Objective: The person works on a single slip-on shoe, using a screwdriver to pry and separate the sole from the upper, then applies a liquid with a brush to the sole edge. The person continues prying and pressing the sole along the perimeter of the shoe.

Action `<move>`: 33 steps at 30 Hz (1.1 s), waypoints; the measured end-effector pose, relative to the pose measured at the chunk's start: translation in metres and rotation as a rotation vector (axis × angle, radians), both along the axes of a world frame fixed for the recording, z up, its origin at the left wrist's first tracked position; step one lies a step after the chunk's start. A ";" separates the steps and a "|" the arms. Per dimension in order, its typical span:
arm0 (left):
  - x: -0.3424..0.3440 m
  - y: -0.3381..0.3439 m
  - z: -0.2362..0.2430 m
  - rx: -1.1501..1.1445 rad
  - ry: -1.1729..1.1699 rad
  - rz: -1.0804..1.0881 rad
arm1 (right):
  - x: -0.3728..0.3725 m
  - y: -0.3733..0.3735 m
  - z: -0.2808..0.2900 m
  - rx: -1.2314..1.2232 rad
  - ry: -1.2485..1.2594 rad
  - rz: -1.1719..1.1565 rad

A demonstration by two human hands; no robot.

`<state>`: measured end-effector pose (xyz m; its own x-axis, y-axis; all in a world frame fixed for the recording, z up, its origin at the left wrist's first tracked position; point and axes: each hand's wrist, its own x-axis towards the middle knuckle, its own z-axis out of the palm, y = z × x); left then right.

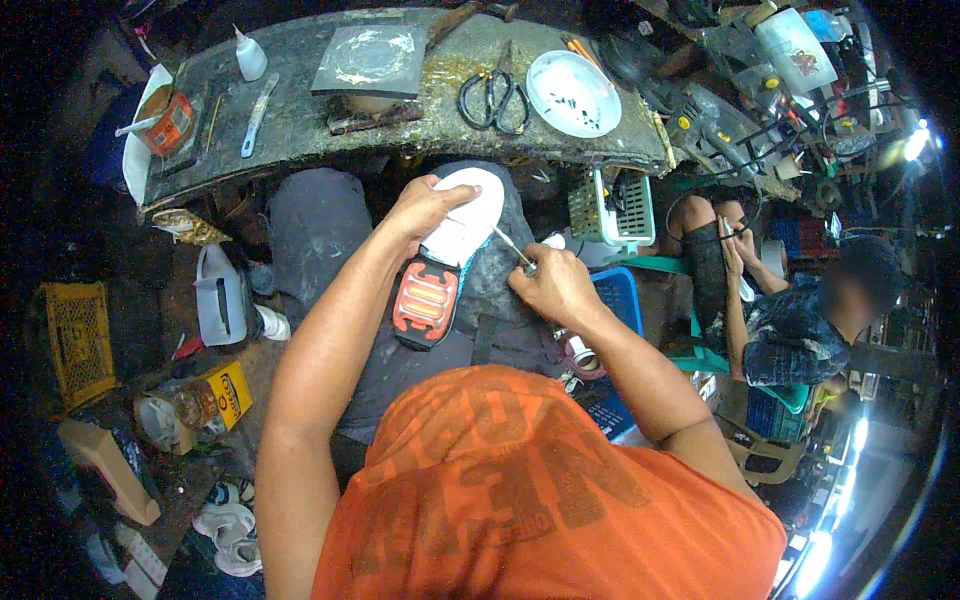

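A shoe lies sole up across my thighs, its white front sole toward the workbench and its red-and-black heel toward me. My left hand grips it from the left, thumb pressed on the white sole. A strip of blue shows along the shoe's right side. In my closed right hand is an awl, a thin metal shaft whose tip meets the right edge of the white sole. The fingers hide most of its handle.
On the workbench are scissors, a white bowl, a dark slab, a blue-handled knife, a white bottle and a red tub. A green basket stands at right, near a seated person.
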<state>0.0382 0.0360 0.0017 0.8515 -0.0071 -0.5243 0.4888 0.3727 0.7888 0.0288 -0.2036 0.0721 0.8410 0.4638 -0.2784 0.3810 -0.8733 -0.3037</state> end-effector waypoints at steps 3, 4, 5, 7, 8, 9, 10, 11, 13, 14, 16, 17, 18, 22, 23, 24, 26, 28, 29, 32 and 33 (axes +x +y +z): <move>0.002 0.001 -0.005 -0.022 -0.019 -0.010 | 0.000 0.000 -0.002 0.008 -0.007 -0.002; 0.002 0.001 -0.006 -0.028 -0.019 -0.015 | -0.001 0.000 -0.003 -0.006 -0.010 0.006; 0.002 0.001 -0.007 -0.031 -0.028 -0.013 | -0.002 0.000 -0.002 -0.002 -0.014 0.021; 0.002 0.001 -0.009 -0.034 -0.027 -0.011 | -0.004 0.000 -0.001 -0.012 -0.019 0.055; 0.002 0.000 -0.008 -0.026 -0.028 -0.002 | -0.005 0.000 0.000 -0.022 -0.003 0.066; 0.002 0.000 -0.008 -0.016 -0.025 0.011 | -0.005 0.000 0.001 -0.028 0.002 0.079; 0.001 -0.001 -0.006 -0.004 -0.012 0.018 | -0.004 0.000 0.002 -0.020 0.000 0.102; 0.001 -0.001 -0.004 -0.001 -0.016 0.021 | -0.002 0.001 0.003 -0.027 0.018 0.068; 0.000 -0.002 0.001 0.006 0.000 0.016 | 0.003 0.001 0.005 -0.024 0.048 0.017; -0.001 -0.003 0.004 0.023 -0.008 0.018 | 0.007 0.001 0.007 -0.010 0.051 0.019; -0.002 -0.006 0.009 0.057 -0.015 0.031 | 0.013 0.001 0.011 -0.009 0.063 0.018; -0.003 -0.007 0.011 0.080 -0.022 0.036 | 0.015 0.001 0.012 -0.013 0.048 0.036; -0.004 -0.008 0.012 0.097 -0.027 0.042 | 0.017 0.002 0.014 -0.020 0.060 0.035; -0.004 -0.008 0.012 0.130 -0.024 0.052 | 0.024 0.007 0.019 -0.065 0.080 0.012; -0.004 -0.008 0.010 0.125 -0.023 0.055 | 0.025 0.008 0.020 -0.056 0.074 0.008; -0.003 -0.008 0.008 0.119 -0.022 0.057 | 0.025 0.008 0.022 -0.065 0.063 0.020; -0.002 -0.007 0.004 0.107 -0.026 0.055 | 0.026 0.008 0.024 -0.075 0.035 0.049; 0.000 -0.007 -0.001 0.097 -0.019 0.032 | 0.024 0.007 0.026 -0.083 0.025 0.086; 0.001 -0.007 -0.002 0.097 -0.043 0.033 | 0.024 0.007 0.027 -0.105 0.020 0.097; 0.001 -0.009 -0.005 0.098 -0.050 0.028 | 0.021 0.008 0.029 -0.160 0.004 0.154; 0.001 -0.009 -0.006 0.092 -0.049 0.034 | 0.021 0.008 0.029 -0.157 -0.008 0.146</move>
